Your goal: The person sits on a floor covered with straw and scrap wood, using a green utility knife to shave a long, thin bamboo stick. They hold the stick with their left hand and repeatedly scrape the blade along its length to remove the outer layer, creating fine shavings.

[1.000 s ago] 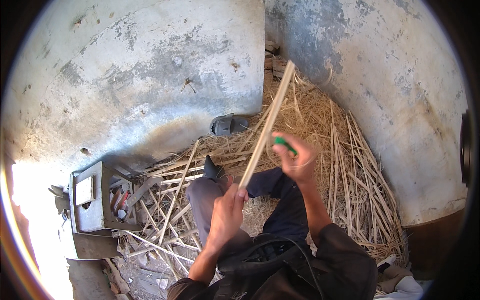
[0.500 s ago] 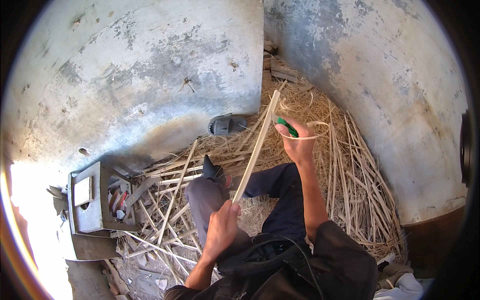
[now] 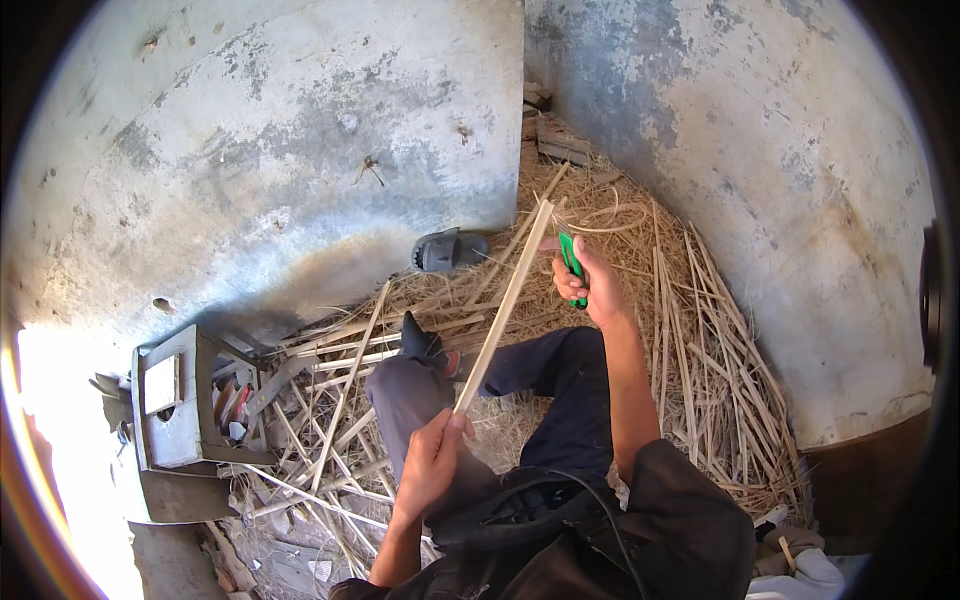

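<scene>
The left hand (image 3: pixel 430 462) has its grip clamped round the lower end of a pale, narrow wooden strip (image 3: pixel 505 305), which slants up from the fist toward one o'clock, over the person's dark trousers (image 3: pixel 545 362). The right hand (image 3: pixel 592 280), between one and two o'clock from the left, has its grip wrapped round a green-handled cutter (image 3: pixel 574 270); the tool's tip points to about twelve, just beside the strip's upper end, and whether they touch I cannot tell. Straw-like shavings (image 3: pixel 625 240) spread at one o'clock from the right hand, and a stack of strips (image 3: pixel 740 385) lies at four. From the left hand, a grey slipper (image 3: pixel 436 252) sits at twelve, loose strips (image 3: pixel 343 400) at ten, and a battered box (image 3: pixel 180 438) at nine.
</scene>
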The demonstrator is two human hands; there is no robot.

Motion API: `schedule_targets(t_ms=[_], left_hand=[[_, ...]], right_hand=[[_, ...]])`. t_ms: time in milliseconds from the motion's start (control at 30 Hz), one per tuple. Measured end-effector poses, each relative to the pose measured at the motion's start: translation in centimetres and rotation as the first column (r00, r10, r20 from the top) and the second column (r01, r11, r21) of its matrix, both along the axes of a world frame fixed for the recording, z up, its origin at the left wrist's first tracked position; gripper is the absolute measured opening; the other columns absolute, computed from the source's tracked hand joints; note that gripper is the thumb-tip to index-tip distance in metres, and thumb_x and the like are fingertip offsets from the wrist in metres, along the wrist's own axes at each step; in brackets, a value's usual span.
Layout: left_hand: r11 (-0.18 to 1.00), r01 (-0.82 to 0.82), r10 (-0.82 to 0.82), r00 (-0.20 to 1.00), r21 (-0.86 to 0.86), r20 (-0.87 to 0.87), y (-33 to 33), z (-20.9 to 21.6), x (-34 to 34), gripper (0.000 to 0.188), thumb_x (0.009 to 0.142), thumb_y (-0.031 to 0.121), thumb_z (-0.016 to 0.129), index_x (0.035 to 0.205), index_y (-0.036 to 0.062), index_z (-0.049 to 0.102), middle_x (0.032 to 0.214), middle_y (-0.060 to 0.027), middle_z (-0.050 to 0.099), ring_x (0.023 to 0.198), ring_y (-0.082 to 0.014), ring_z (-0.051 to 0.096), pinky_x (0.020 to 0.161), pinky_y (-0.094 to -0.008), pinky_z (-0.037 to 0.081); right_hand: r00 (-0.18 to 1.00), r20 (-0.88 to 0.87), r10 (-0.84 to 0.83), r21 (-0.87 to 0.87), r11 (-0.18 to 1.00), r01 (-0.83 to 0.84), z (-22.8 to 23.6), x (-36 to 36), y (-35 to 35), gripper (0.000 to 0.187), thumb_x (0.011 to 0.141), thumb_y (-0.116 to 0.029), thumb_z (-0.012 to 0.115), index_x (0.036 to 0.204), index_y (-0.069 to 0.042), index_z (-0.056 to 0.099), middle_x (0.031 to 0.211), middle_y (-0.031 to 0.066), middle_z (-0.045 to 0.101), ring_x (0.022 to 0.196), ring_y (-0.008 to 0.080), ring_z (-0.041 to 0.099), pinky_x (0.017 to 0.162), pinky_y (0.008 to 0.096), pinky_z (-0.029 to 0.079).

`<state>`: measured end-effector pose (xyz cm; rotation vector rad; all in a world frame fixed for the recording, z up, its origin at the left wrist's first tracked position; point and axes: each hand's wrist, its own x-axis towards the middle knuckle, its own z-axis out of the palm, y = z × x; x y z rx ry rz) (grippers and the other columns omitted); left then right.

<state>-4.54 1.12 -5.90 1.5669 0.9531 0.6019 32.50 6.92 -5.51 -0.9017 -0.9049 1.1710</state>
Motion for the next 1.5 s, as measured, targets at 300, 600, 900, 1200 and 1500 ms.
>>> schedule_targets(t_ms=[300, 600, 900, 1200, 1500], left_hand=[[0.997, -0.031, 0.033, 0.999, 0.064, -0.031, 1.1, 1.5, 1.4, 0.031, 0.117, 0.021, 0.051, 0.106, 0.0002, 0.071, 0.068, 0.0023, 0.051, 0.062, -0.0053, 0.041, 0.056, -0.0276, 0.034], [0.989, -0.007, 0.017, 0.998, 0.148, -0.066, 1.2, 3.2, 1.6, 0.029, 0.109, 0.021, 0.069, 0.13, 0.0002, 0.067, 0.09, -0.009, 0.076, 0.089, -0.0174, 0.079, 0.077, -0.0299, 0.058], [0.983, 0.152, -0.146, 0.987, 0.099, -0.062, 2.7, 3.5, -4.0, 0.024, 0.109, 0.016, 0.068, 0.126, -0.0002, 0.07, 0.088, -0.0101, 0.076, 0.076, -0.0171, 0.074, 0.069, -0.0325, 0.057], [0.995, 0.0, 0.005, 0.999, 0.1, -0.044, 2.1, 3.4, -2.7, 0.036, 0.117, 0.028, 0.055, 0.118, 0.0, 0.078, 0.068, 0.0036, 0.054, 0.056, -0.0029, 0.048, 0.053, -0.0239, 0.037], [0.975, -0.133, 0.117, 0.988, 0.177, 0.097, 2.7, 3.9, 0.3, 0.035, 0.115, 0.03, 0.061, 0.122, 0.0008, 0.079, 0.072, 0.0051, 0.056, 0.058, -0.0013, 0.044, 0.053, -0.0208, 0.034]], right_hand=[[0.952, 0.266, -0.154, 0.063, 0.988, 0.142, -0.9, -7.9, -1.9, 0.037, 0.11, -0.027, 0.067, 0.136, 0.0, 0.069, 0.081, -0.0057, 0.058, 0.066, 0.0024, 0.044, 0.057, 0.023, 0.035], [0.943, 0.14, -0.302, -0.014, 0.952, 0.307, 0.3, -8.9, -2.0, 0.027, 0.107, -0.025, 0.073, 0.115, 0.0, 0.079, 0.067, -0.0063, 0.055, 0.051, 0.0003, 0.034, 0.048, 0.0237, 0.023], [0.905, -0.067, -0.419, 0.098, 0.9, 0.424, 1.3, -4.2, -1.8, 0.023, 0.11, -0.019, 0.068, 0.118, 0.002, 0.075, 0.061, -0.0064, 0.047, 0.048, 0.0024, 0.035, 0.047, 0.0253, 0.023], [0.878, 0.023, -0.479, 0.191, 0.864, 0.466, 1.8, -5.5, -2.2, 0.04, 0.116, -0.036, 0.053, 0.135, -0.002, 0.066, 0.076, 0.0015, 0.062, 0.05, 0.0028, 0.036, 0.049, 0.0227, 0.028], [0.637, 0.634, -0.439, 0.421, 0.886, 0.192, 0.9, -10.1, -4.3, 0.034, 0.108, -0.031, 0.068, 0.121, 0.0, 0.071, 0.084, 0.01, 0.07, 0.073, 0.0167, 0.07, 0.062, 0.0309, 0.052]])
